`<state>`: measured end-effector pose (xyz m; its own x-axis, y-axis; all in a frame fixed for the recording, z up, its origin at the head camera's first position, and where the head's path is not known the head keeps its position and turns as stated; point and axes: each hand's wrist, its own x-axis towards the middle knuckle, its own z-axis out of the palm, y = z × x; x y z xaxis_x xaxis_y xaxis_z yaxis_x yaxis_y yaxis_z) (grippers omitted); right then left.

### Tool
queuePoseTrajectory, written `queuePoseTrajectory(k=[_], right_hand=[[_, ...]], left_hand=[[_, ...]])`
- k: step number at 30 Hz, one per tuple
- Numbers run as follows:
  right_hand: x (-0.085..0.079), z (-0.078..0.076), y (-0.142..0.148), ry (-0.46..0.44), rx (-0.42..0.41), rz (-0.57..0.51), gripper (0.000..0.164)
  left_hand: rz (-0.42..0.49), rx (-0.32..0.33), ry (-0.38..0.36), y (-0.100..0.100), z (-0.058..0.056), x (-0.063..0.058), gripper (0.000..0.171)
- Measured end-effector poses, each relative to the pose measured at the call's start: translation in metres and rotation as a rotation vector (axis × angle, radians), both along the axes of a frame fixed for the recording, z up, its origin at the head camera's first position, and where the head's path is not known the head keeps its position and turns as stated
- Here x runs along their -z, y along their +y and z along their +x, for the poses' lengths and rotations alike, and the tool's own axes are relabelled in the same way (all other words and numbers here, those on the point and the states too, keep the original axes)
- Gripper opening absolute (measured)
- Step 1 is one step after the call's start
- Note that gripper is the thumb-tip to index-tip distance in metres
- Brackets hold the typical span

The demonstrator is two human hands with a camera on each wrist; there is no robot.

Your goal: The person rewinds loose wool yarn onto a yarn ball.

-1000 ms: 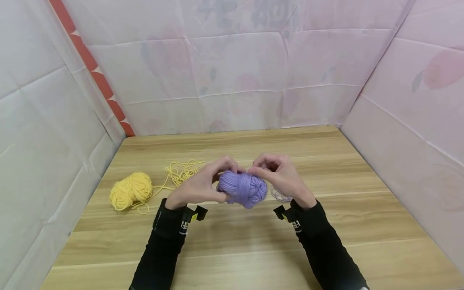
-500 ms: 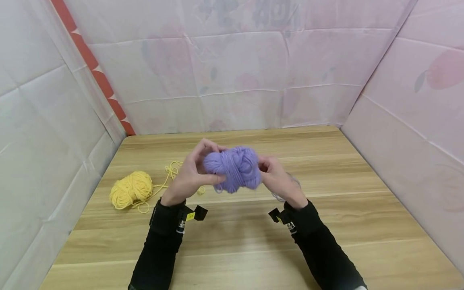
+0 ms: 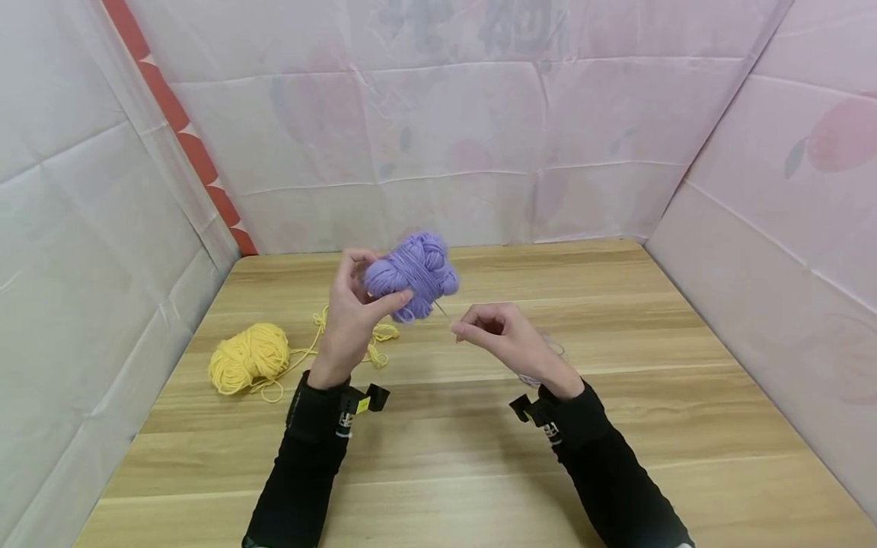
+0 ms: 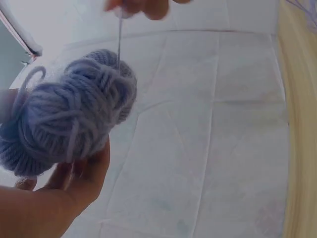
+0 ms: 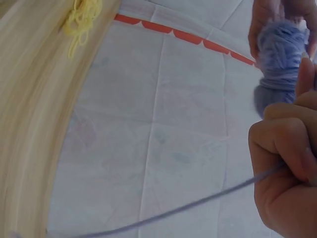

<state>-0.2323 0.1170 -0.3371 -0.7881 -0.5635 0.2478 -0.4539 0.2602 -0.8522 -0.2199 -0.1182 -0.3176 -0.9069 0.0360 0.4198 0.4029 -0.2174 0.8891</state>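
A ball of purple yarn (image 3: 418, 274) is held up above the table by my left hand (image 3: 348, 316), its thumb in front and its fingers behind. My right hand (image 3: 510, 339) pinches a strand of purple yarn (image 4: 120, 42), which runs taut from the ball to the fingertips. In the right wrist view, more of the purple strand (image 5: 188, 206) trails from the curled fingers down to the lower left. Part of a loose purple coil (image 3: 556, 348) shows on the table behind the right hand.
A ball of yellow yarn (image 3: 250, 359) lies on the left of the wooden table (image 3: 438, 472). Its loose yellow strands (image 3: 385, 333) spread behind the left hand, partly hidden. Pale printed sheets (image 3: 445, 129) stand at the back and both sides.
The left hand has lifted the purple ball up and to the left, turning it. The right hand has come away from the ball, drawing a strand tight between them.
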Motion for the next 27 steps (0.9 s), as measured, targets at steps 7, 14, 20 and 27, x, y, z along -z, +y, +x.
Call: queuePoseTrajectory(k=[7,14,20,27], right_hand=[[-0.006,0.005,0.01,0.079,-0.022,-0.062,0.009],[-0.01,0.007,0.015,0.143,-0.033,-0.115,0.007],[-0.01,0.006,0.017,0.192,0.012,-0.145,0.007],[-0.009,0.005,0.016,0.155,0.046,-0.172,0.002]], left_hand=[[-0.249,-0.08,0.141,0.005,-0.005,0.006,0.047],[-0.483,-0.009,0.212,0.012,-0.005,0.009,0.049],[-0.647,0.152,0.262,0.014,-0.004,0.011,0.051],[-0.613,0.386,0.234,0.011,-0.002,0.012,0.048]])
